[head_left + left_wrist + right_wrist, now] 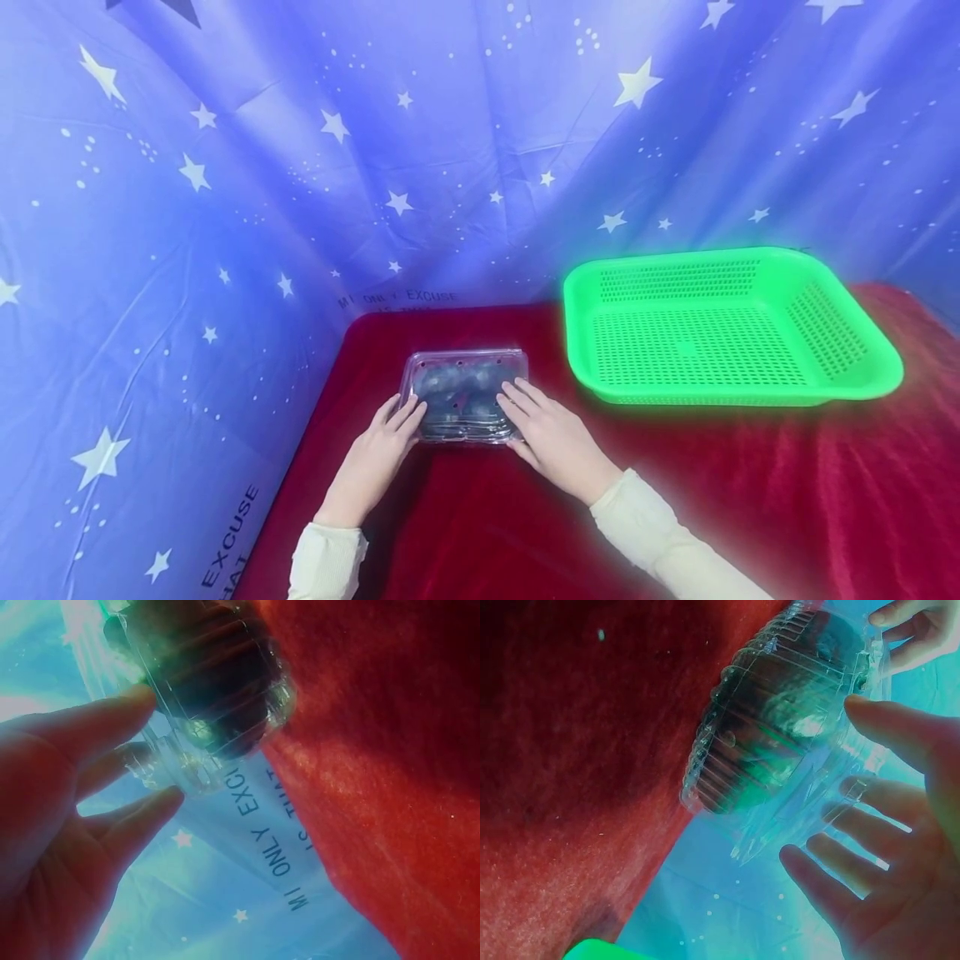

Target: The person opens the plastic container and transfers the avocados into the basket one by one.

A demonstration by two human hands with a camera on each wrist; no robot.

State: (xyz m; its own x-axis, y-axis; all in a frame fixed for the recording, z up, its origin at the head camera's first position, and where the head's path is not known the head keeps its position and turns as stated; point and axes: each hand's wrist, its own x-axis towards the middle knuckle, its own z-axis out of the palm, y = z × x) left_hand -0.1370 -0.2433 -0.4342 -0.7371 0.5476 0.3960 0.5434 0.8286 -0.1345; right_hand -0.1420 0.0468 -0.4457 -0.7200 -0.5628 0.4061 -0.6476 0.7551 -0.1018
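Note:
A clear plastic clamshell box (471, 396) sits on the red cloth, its lid pierced with small round holes. Dark, rounded contents (780, 712) show through its ribbed wall; their kind is blurred by the plastic. My left hand (380, 450) is at the box's left side, fingertips on the lid's edge and thumb (124, 712) along the front rim. At the right end, my right hand (558, 433) lays spread, nearly straight fingers over the lid, with its thumb (892, 727) by the front rim.
A green plastic basket (682, 396) with perforated walls stands on the cloth to the right of the box. The red velvety cloth (480, 533) spreads beneath everything. Behind and to the left hangs a blue curtain (450, 125) printed with white stars and lettering.

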